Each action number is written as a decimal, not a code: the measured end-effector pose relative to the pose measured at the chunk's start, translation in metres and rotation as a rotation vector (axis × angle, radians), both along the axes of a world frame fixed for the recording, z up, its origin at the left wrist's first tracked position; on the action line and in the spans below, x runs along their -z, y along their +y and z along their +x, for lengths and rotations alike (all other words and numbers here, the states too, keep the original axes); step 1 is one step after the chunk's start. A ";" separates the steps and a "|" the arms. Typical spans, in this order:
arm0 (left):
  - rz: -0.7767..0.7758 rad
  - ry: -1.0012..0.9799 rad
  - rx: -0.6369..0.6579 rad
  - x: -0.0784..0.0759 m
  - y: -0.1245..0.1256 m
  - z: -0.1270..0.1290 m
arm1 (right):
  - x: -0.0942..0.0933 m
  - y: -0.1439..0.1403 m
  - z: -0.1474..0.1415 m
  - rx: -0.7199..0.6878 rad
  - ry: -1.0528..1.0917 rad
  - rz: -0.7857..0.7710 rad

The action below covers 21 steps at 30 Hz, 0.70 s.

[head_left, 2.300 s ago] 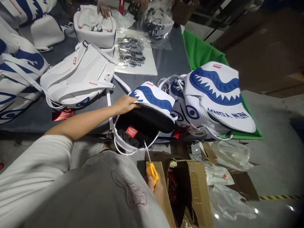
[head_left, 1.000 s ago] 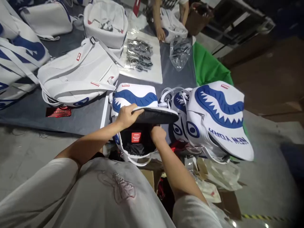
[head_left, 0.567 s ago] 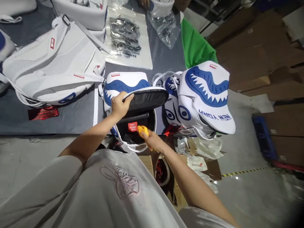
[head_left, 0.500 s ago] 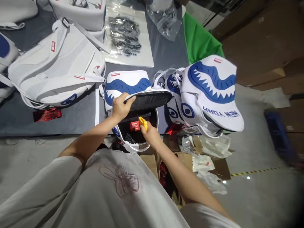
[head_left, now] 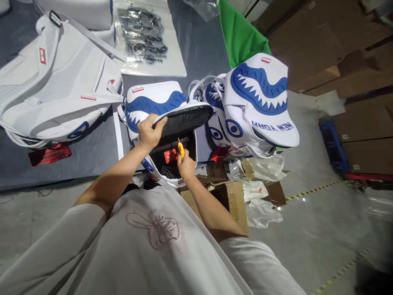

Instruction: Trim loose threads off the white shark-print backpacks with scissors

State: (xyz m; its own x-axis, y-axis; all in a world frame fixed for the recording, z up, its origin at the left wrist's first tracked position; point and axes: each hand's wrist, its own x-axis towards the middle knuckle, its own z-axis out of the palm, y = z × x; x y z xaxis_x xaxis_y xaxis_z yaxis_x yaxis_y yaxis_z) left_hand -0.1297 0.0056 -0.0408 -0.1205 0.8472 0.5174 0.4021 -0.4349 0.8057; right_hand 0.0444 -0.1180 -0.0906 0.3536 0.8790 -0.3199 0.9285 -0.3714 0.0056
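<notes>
My left hand is pinching the front flap of the open backpack and holding it lifted, thumb on top and fingers curled under the black lining. My right hand is closed around the yellow snips, tip pointing up into the opening, just beside the red label sewn inside. The bag sits at the near edge of the grey table, half hanging over toward me, with a cardboard box down below it.

What could go sideways — the blade is right next to the lining and that label, so if my wrist wobbles I could nick the fabric instead of whatever thread I'm aiming at. I honestly can't see the tip clearly against the dark inside. Also the flap is only held by a pinch; if it slips it drops onto the snips. And the bag's perch on the edge looks iffy — lean on it too hard and it could slide off. The other shark-mouth backpack sits close on the right, touching distance.
</notes>
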 end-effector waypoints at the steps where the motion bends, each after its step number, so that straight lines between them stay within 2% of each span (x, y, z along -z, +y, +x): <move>1: 0.003 -0.001 0.002 0.001 0.000 -0.001 | -0.006 -0.003 0.002 0.007 -0.031 -0.029; 3: 0.004 0.008 0.009 0.003 0.000 -0.003 | -0.016 -0.009 0.005 -0.007 -0.097 -0.135; 6: -0.009 0.037 0.041 0.003 -0.004 -0.004 | -0.022 -0.013 0.003 -0.141 -0.164 -0.302; 9: -0.014 0.040 0.062 0.001 -0.008 -0.001 | -0.010 -0.002 -0.012 -0.359 -0.076 -0.315; 12: 0.002 0.039 0.061 0.000 -0.011 0.001 | 0.013 0.023 -0.026 -0.521 0.047 -0.258; 14: -0.006 0.066 0.044 0.002 -0.010 -0.003 | 0.029 0.039 -0.025 -0.461 0.052 -0.193; 18: -0.028 0.096 -0.022 0.008 -0.003 -0.015 | 0.054 0.050 -0.006 0.012 0.054 0.039; 19: -0.022 0.094 -0.035 0.009 -0.001 -0.017 | 0.058 0.049 -0.002 0.060 0.077 0.082; 21: -0.008 0.090 -0.051 0.010 0.002 -0.018 | 0.064 0.045 0.004 0.028 0.125 0.124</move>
